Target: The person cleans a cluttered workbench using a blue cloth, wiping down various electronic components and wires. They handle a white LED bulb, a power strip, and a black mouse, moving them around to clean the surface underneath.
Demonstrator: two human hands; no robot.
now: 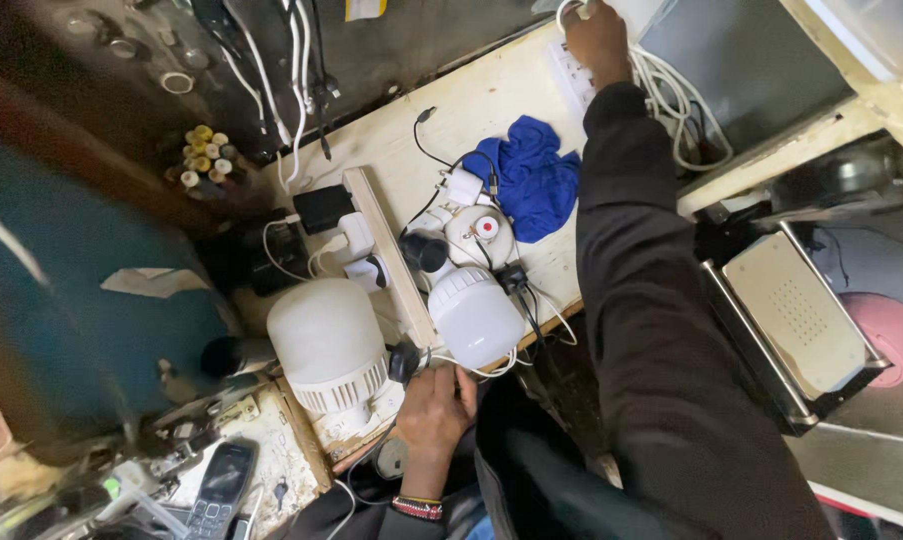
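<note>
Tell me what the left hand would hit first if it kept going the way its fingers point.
The left hand points up the bench. First in that line is probably the small white bulb, just past the black plug by its fingertips; depth is hard to judge.

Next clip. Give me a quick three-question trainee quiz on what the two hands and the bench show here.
1. True or false: the right hand reaches the white power strip at the far edge of the bench.
2. What colour is the cloth? A red, B blue, C green.
3. Which hand rests at the near bench edge, close to the smaller white bulb?

Key: 1 true; 2 B; 3 the left hand.
</note>
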